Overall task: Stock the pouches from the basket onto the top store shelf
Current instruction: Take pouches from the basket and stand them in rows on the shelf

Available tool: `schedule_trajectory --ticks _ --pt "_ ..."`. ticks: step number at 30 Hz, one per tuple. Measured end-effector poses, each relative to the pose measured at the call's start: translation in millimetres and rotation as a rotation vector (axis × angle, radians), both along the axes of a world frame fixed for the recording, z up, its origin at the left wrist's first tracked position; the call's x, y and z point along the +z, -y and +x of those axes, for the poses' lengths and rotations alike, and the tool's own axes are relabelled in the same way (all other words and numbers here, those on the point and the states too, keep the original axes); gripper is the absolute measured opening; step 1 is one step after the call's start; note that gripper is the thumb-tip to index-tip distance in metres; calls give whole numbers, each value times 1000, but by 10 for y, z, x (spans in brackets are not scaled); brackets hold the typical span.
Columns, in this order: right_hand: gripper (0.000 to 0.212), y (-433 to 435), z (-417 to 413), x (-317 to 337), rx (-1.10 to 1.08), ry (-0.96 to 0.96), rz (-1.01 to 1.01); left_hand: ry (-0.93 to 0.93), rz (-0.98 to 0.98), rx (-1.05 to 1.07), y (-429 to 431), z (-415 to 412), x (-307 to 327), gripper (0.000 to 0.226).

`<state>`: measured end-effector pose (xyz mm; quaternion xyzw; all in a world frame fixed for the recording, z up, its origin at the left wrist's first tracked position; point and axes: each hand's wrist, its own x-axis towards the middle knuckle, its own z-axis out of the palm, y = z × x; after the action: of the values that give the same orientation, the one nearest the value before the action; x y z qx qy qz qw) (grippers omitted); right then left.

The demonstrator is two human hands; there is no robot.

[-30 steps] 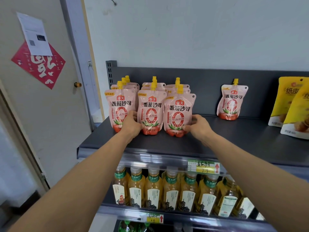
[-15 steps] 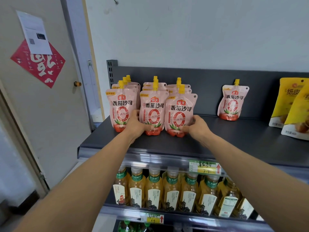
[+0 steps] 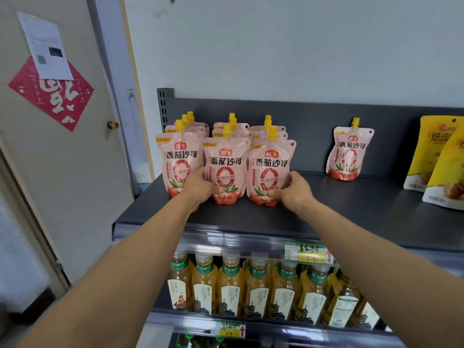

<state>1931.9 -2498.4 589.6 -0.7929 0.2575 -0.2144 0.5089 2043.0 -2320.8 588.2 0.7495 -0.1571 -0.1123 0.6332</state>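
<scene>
**A:** With the left hand (image 3: 200, 187), gripping the lower left edge of the middle front pouch (image 3: 224, 169). With the right hand (image 3: 292, 189), pinching the lower right corner of the right front pouch (image 3: 268, 172), thumb across its face.

**B:** Why hold so low?

**A:** Probably to steady the bases: soft-sided, and likely top-heavy with those spouts. Looks like squaring up the front row, labels outward.

**B:** And elsewhere in the head view?

**A:** Stocked in three files at the left end of the top shelf (image 3: 326, 212), each several deep, with the left front pouch (image 3: 179, 162) just beside the left hand. Further right, propped against the back panel, a lone pouch (image 3: 349, 151), well apart from the files and near the yellow bags (image 3: 431, 156). Possibly marking the next file, though hard to say.

**B:** Any basket?

**A:** Not in view, so no telling how many remain.

**B:** Below?

**A:** Only tea bottles (image 3: 231, 285) on the lower shelf, under a price tag (image 3: 307, 252).
</scene>
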Motion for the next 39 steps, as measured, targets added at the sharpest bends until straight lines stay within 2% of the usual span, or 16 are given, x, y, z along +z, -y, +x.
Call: schedule_trajectory --ticks 9,19,27,39 --pt "41 108 68 -49 5 41 11 13 -1 -29 0 37 -21 50" --pt "50 147 66 -59 55 35 47 -52 25 -87 -14 60 -23 57" --pt "47 146 44 -58 74 46 58 -126 -79 -59 -11 3 17 54" --pt "57 110 -43 20 46 47 37 -81 -26 33 -53 -50 44 61"
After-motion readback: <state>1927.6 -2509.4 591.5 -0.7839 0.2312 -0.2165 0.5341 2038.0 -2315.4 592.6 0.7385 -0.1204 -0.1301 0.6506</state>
